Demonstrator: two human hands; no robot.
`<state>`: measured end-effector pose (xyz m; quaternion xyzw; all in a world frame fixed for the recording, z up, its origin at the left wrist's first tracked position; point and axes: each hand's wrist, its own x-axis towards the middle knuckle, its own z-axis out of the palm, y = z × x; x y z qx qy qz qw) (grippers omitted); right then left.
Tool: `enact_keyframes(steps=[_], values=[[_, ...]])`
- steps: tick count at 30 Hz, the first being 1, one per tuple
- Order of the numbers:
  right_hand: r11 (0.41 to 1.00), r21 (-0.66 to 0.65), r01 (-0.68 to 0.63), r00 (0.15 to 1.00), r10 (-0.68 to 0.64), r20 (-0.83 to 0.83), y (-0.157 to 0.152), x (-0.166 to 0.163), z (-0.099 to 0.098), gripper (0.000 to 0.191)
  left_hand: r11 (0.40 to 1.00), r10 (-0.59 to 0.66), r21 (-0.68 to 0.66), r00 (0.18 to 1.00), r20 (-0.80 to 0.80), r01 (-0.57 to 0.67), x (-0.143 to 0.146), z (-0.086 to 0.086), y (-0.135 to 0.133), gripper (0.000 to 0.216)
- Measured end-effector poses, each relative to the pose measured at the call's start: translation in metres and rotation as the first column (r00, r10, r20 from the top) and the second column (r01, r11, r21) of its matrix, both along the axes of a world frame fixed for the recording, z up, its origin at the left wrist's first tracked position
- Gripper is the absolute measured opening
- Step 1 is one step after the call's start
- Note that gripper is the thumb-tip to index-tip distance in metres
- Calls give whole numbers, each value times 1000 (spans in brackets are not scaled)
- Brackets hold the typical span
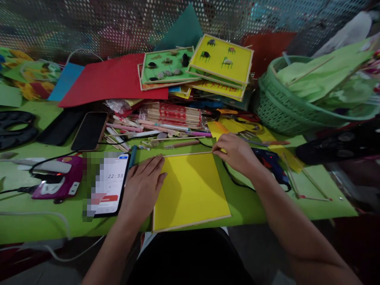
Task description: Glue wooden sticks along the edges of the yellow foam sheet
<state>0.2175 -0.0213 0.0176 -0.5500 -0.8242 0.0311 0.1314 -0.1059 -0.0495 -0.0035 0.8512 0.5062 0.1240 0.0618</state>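
A yellow card [192, 186] lies on the green tabletop before me, with thin wooden sticks along its front and left edges. Another thin wooden stick [188, 153] runs along the far edge. My left hand [144, 182] rests flat over the card's left side, fingers stretched out, fingertips at the far left corner by the stick's end. At the far right corner, my right hand [234, 152] pinches the other end of that stick between thumb and fingers. A shadow falls across part of the card.
Left are a lit phone [109, 184], a dark phone [90, 130] and a purple device [59, 180] with cables. Behind lie bundled sticks [172, 116], pens and framed pictures [221, 59]. Right stand a green basket [276, 103] and a dark blue tool [271, 166].
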Motion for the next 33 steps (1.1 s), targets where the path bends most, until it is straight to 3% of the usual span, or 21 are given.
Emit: enact_keyframes(steps=[15,23,28,33], values=[[997,-59,-54,994,59,94,9,3,0,10,1000,-4,-7,1000,3,4,-2,1,1,44],[998,0,-60,995,59,85,3,9,8,9,998,-2,58,999,-41,4,-2,1,2,40],[997,60,-46,999,45,20,-7,4,25,13,968,50,235,988,149,-85,10,33,0,29],[988,142,-66,997,61,40,-17,-9,44,13,970,-149,214,978,147,116,59,68,7,26]])
